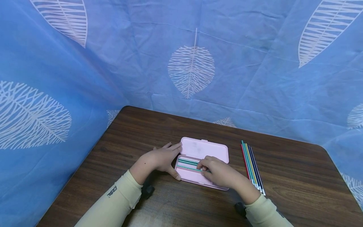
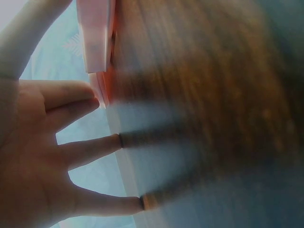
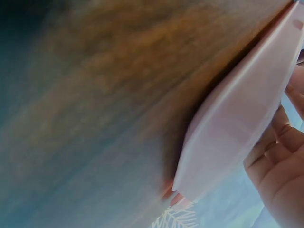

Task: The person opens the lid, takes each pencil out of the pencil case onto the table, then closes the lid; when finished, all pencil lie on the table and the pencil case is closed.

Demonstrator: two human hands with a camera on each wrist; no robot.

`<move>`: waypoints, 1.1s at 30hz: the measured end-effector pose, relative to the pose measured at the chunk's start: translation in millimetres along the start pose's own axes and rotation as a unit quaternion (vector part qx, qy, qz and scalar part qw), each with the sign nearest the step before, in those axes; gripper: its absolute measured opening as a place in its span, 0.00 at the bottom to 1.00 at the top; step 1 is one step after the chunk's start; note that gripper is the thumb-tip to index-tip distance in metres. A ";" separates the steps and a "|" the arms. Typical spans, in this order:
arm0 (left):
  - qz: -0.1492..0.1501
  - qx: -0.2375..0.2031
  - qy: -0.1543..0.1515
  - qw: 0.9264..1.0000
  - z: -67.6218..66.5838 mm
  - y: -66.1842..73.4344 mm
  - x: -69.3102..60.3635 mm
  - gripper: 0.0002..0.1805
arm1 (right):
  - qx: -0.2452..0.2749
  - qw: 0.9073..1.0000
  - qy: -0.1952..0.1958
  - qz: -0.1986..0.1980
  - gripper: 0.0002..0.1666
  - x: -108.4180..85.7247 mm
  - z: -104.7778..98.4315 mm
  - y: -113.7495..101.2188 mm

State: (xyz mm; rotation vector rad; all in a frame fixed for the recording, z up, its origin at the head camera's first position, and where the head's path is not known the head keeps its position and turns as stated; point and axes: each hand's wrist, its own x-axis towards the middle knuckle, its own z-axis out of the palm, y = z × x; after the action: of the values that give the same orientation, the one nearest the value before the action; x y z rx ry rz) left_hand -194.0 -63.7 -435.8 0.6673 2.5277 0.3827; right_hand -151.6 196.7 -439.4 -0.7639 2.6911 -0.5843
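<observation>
Blue leaf-print cloth [image 1: 241, 72] hangs beyond the far edge of the wooden table [image 1: 297, 167]. Left to right, we see the left hand [image 1: 163, 157], fingers spread, touching the open pink pencil case [image 1: 202, 148] mid-table; the right hand [image 1: 216, 170] pinching a green pencil [image 1: 187, 167] inside; coloured pencils [image 1: 251, 164] nearer the right edge.
</observation>
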 end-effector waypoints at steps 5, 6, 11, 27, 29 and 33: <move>0.000 -0.002 0.000 1.000 0.0 -0.9 -0.1 0.69 | 0.005 1.000 0.000 -0.008 0.06 1.1 -0.9 1.9; -0.001 -0.002 0.000 1.000 0.0 -0.9 0.1 0.69 | 0.005 1.000 0.001 -0.010 0.06 1.1 -1.0 2.2; -0.001 0.000 0.000 1.000 0.4 -0.9 0.8 0.69 | -0.002 1.000 0.005 -0.013 0.06 1.0 -0.8 1.3; -0.002 0.000 0.000 1.000 -0.2 0.6 -0.3 0.69 | -0.086 0.996 0.010 0.002 0.07 -5.1 -4.1 -14.7; -0.001 0.001 0.000 1.000 0.1 0.0 -0.1 0.68 | -0.098 0.995 0.012 0.007 0.06 -6.1 -3.7 -15.8; 0.003 0.005 0.000 1.000 0.7 -0.6 0.4 0.69 | -0.123 0.992 0.018 0.006 0.05 -7.1 -2.6 -16.6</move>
State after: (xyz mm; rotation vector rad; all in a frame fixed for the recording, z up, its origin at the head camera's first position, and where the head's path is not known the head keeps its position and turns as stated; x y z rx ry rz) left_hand -194.1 -63.9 -436.8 0.6782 2.5305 0.3714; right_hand -139.4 188.4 -428.6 -0.8031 2.8327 -0.2678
